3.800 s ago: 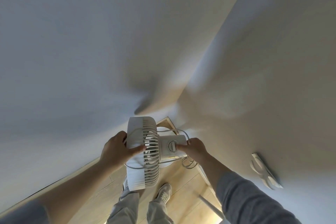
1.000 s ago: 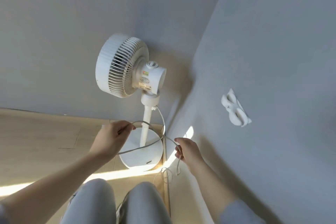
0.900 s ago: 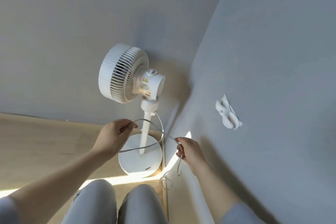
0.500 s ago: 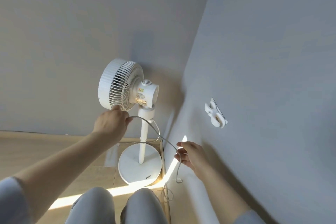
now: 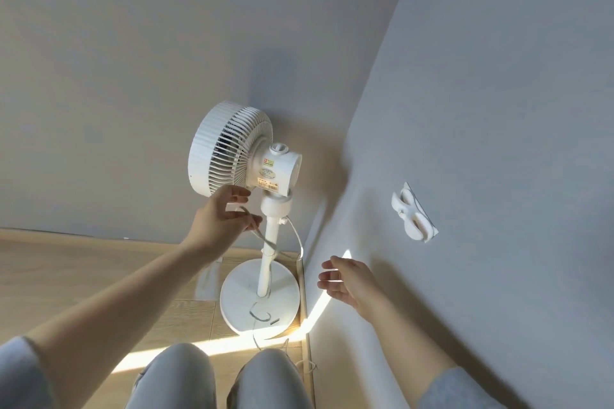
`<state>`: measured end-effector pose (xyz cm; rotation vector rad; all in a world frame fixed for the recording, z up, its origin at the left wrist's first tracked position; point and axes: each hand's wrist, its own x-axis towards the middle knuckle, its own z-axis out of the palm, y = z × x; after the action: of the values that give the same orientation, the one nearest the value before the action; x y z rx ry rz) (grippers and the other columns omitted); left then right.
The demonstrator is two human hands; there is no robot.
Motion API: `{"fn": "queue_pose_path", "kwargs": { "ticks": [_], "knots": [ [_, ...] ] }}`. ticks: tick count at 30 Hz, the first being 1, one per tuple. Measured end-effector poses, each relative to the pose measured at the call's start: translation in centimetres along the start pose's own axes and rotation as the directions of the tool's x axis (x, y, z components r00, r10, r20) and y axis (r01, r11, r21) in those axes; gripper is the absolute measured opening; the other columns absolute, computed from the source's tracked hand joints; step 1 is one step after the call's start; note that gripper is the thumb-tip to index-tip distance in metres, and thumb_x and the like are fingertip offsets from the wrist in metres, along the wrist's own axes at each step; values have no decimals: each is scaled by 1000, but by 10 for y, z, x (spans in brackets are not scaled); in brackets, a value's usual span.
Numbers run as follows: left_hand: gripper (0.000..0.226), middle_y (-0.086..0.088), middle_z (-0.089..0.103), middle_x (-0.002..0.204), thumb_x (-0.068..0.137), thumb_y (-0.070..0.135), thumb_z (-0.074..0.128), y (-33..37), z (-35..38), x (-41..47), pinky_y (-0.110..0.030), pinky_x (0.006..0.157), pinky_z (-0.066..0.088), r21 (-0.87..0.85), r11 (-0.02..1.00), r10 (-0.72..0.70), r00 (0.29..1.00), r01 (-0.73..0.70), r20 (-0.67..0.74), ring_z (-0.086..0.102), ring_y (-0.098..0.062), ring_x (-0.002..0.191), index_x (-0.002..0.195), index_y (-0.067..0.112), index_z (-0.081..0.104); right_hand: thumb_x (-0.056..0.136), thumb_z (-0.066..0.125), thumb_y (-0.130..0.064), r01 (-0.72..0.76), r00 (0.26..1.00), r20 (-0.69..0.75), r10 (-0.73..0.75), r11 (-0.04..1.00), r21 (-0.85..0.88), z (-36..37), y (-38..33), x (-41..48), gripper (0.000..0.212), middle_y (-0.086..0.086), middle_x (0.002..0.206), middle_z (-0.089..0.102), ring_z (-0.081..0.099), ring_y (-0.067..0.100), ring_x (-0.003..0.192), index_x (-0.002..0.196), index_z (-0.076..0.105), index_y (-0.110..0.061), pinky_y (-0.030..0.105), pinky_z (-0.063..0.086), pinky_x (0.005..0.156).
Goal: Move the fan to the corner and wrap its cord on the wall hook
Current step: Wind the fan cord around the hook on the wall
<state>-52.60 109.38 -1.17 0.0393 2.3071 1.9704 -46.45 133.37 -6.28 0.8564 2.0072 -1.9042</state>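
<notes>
Fan (image 5: 246, 156) stands upright in corner, base on floor (image 5: 83, 262). Left hand (image 5: 221, 219) pinches cord (image 5: 262, 239) beside pole, fingers partly curled. Right hand (image 5: 345, 279) spread wide, empty, near wall below wall hook (image 5: 413, 212).

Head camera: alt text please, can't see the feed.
White fan stands in the corner; left hand pinches its cord beside the pole. Right hand hangs open below the empty wall hook.
</notes>
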Motion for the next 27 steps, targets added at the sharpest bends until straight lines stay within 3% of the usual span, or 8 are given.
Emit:
{"fn": "queue_pose_path", "kwargs": {
  "ticks": [3,8,12,14,17,20,24,27],
  "knots": [
    [33,-12,63,95,84,-1,57,-19,-7,12,-35,77,53,-49,986,-160,987,159,-11,61,-24,79,116,5,50,96,44,-23,-40,999,-3,40,999,6,11,-4,19,23,8,81,67,67,23,74,90,62,-10,27,52,73],
    [19,0,57,61,85,1,50,-50,-20,22,-28,54,40,133,991,-25,1000,24,0,46,-14,51,103,8,51,94,46,-18,-163,985,-56,165,986,31,42,0,51,18,7,76,54,55,20,69,83,56,-9,27,48,70],
    [11,11,53,47,77,27,53,-63,-29,28,-27,52,36,141,990,18,1000,-18,7,41,-4,43,83,19,58,95,52,-28,-276,961,7,277,957,87,67,10,78,27,16,112,49,54,29,99,114,46,-10,36,53,82],
    [14,11,50,46,77,31,52,-68,-30,31,-27,52,34,143,990,16,1000,-18,15,40,-4,43,76,19,58,95,54,-27,-339,939,129,318,915,218,82,15,90,25,21,121,46,53,34,112,114,45,-14,40,49,91],
    [10,10,47,47,86,20,56,-78,-31,39,-25,51,33,125,992,7,1000,-6,-2,38,-5,44,78,18,60,96,52,-18,-370,926,149,346,761,533,100,21,100,14,16,92,53,59,28,86,96,50,-4,39,51,80],
    [8,7,48,59,90,15,55,-86,-35,45,-25,53,35,163,986,30,999,-26,-25,41,-10,51,85,17,61,96,44,-6,-297,935,69,347,665,686,102,23,108,21,7,66,45,50,18,61,77,51,-3,36,53,71],
    [22,4,60,88,87,19,60,-92,-39,43,-26,64,45,321,946,62,997,-47,-38,58,-16,63,107,26,52,96,44,-5,-173,969,-41,243,790,588,83,9,102,27,3,50,34,37,18,50,70,52,-4,35,54,67],
    [18,4,63,92,85,16,62,-95,-32,36,-26,57,44,357,933,30,999,-42,38,58,-16,56,102,21,57,97,45,-8,-83,988,-88,129,909,408,63,-13,92,29,2,48,35,38,18,50,69,52,-6,33,54,68]
  ]
}}
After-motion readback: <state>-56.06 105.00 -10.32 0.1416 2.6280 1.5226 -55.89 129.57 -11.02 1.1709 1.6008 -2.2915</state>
